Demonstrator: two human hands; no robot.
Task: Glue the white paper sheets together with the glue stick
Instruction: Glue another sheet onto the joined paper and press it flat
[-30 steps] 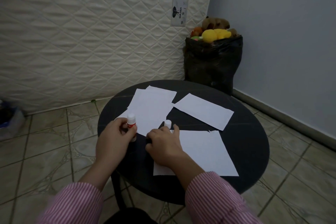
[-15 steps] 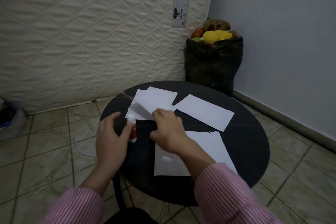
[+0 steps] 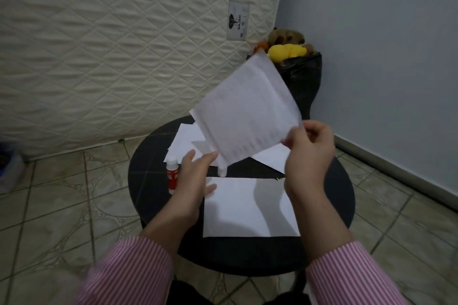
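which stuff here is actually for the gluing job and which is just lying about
For the job:
- lifted paper sheet, pinched by the right hand
- flat sheet on the table
- glue stick, its cap
- left hand

Lying about:
- mattress
- black bag of plush toys

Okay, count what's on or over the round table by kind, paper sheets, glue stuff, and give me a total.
White paper sheets: at least 4, with 1 lifted sheet, 1 near sheet, 1 right sheet, and 1 or more in the far pile
Glue stick: 1
Cap: 1
Total: at least 6
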